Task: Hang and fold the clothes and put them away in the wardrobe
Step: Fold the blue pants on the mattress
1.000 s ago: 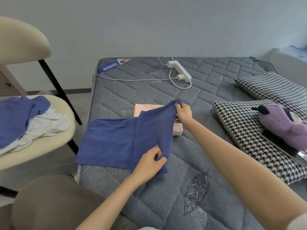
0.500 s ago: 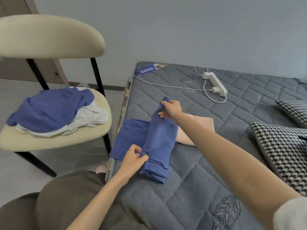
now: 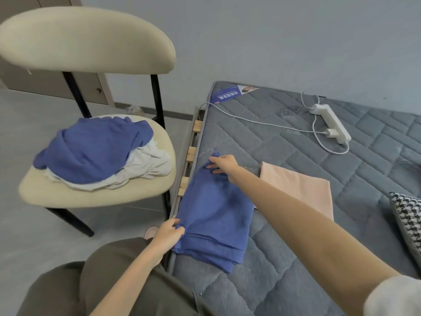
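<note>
- A folded blue garment (image 3: 216,215) lies in the centre of the frame, along the left edge of the bed (image 3: 284,281), in a long narrow shape that runs from the lower middle up toward the centre.
- The left hand (image 3: 168,232), at lower centre, pinches the near left corner of the blue garment between thumb and curled fingers, right at the bed's edge.
- The right hand (image 3: 222,165), in the middle of the frame, grasps the far end of the same garment, where the cloth bunches into a small peak; its arm crosses the frame from the lower right.
- A folded pink cloth (image 3: 300,190) lies flat on the bed just right of the blue garment, partly hidden by the right forearm.
- At left stands a cream chair (image 3: 91,199); on its seat sits a loose pile, a crumpled blue top (image 3: 91,151) over white clothes (image 3: 145,165).
- A white power strip (image 3: 330,123) with a plugged-in white cable (image 3: 250,118) lies on the bed at upper right.
- A black-and-white checked pillow (image 3: 407,222) shows at the right edge.
- Wooden slats (image 3: 191,152) show between chair and bed.
- Olive trousers (image 3: 102,283) fill the lower left.
</note>
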Action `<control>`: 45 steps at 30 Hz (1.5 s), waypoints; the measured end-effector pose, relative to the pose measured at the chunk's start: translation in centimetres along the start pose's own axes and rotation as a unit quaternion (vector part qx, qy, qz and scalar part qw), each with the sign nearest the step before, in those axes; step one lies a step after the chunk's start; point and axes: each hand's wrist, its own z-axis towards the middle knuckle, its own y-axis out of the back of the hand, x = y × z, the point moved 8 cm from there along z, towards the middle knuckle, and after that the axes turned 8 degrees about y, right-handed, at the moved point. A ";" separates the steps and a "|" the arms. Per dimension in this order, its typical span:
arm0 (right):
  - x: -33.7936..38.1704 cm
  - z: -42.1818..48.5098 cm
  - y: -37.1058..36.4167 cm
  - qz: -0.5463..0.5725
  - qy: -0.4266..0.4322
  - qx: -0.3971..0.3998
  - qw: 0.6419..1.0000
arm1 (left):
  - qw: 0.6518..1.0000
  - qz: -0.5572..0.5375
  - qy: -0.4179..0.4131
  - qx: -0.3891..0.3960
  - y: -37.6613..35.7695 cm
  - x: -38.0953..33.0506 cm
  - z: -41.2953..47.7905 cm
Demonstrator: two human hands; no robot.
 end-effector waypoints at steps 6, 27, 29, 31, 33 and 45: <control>-0.8 -1.2 1.2 -0.075 0.065 0.024 0.995 | 0.994 0.009 -0.021 -0.109 2.2 -1.2 2.1; -12.5 -12.4 5.0 -0.089 -0.005 -0.025 0.996 | 0.981 0.118 -0.104 -0.113 -2.0 -6.9 2.5; -12.4 -12.2 4.6 -0.108 0.002 -0.024 0.994 | 0.987 0.104 -0.079 -0.097 -2.2 -6.8 2.6; -12.0 -11.8 4.6 -0.114 0.008 -0.026 0.993 | 0.996 0.056 -0.039 -0.065 -2.1 -6.2 2.9; -11.4 -11.5 4.6 -0.113 0.018 -0.012 0.993 | 1.000 -0.012 0.001 -0.019 -2.3 -5.4 3.1; -8.3 -10.4 10.4 -0.181 0.069 -0.033 0.981 | 0.982 -0.143 0.082 0.094 -7.4 -4.2 -2.2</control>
